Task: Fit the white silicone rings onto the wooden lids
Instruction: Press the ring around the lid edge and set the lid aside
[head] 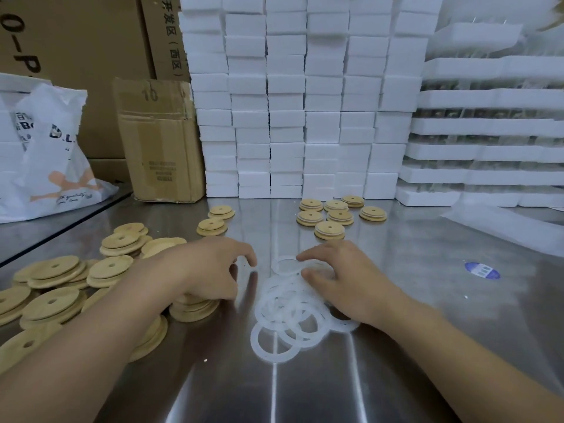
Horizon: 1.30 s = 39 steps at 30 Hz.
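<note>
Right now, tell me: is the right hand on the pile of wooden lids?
No, the right hand rests on the white silicone rings; the loose wooden lids lie by the left hand.

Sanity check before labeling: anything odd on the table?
Minor only. A blue sticker sits alone on the steel table, right of the rings. The cardboard box behind is creased and dented. Lids lie in a loose heap; no damage visible.
</note>
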Tool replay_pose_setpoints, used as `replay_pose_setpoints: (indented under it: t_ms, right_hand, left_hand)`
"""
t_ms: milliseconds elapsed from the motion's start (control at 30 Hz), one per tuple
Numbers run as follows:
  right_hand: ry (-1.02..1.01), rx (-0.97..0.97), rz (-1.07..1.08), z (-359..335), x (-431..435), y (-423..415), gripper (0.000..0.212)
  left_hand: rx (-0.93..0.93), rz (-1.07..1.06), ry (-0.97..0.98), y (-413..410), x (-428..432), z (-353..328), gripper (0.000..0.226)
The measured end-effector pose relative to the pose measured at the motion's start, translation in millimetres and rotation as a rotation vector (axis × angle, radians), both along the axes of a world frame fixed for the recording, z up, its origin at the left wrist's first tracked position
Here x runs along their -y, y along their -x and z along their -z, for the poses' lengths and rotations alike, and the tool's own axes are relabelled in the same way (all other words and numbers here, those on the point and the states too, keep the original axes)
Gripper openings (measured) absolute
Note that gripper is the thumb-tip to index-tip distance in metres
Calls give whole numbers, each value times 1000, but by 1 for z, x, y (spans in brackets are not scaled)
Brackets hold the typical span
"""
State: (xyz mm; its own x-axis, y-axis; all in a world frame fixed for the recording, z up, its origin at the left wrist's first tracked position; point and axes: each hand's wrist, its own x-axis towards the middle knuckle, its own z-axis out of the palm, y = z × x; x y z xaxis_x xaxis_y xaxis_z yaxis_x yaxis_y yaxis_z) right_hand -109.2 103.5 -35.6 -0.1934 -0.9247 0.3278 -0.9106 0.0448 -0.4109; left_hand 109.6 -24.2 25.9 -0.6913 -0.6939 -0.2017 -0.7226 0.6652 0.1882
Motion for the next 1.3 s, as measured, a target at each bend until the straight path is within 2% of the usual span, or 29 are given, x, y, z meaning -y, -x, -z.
replay_pose_setpoints:
  t_ms: [67,133,233,333,467,567,733,800,967,1067,1200,1300]
  right_hand:
    - [-61,-17,-30,3,0,-3,42]
    - [-128,-55,-46,7,2,-5,44]
    - [-129,-47,-48,11,6,-5,40]
    - [-43,-21,-31,12,8,-5,28]
    - [42,3,-35,10,9,-8,5]
    - [98,32,-32,9,7,-11,5]
    - [224,103,14,6,7,-12,6]
    - [248,148,33,6,6,-12,6]
    - [263,184,57,7,7,-11,8]
    - [341,246,77,5,5,-11,10]
    - [453,311,95,1,3,-13,11]
    - [527,345,87,-3,3,-16,10]
  left_hand:
    - [-137,-9,27,4,-2,1,60]
    - [-227,-9,81,5,-3,-1,61]
    - [-56,2,99,-1,-3,-9,56]
    - [134,-6,1,-9,-8,-19,56]
    - [165,-1,-22,-11,-11,-25,64]
    - [67,-33,47,-9,-7,-22,62]
    - [-381,-98,176,4,-4,-1,41]
    - [-395,-91,112,9,-6,9,42]
    - [-165,-60,18,8,-2,13,55]
    - [-162,-56,8,3,3,7,54]
    - [-278,-109,74,3,8,11,52]
    - [-544,-157,59,8,14,18,37]
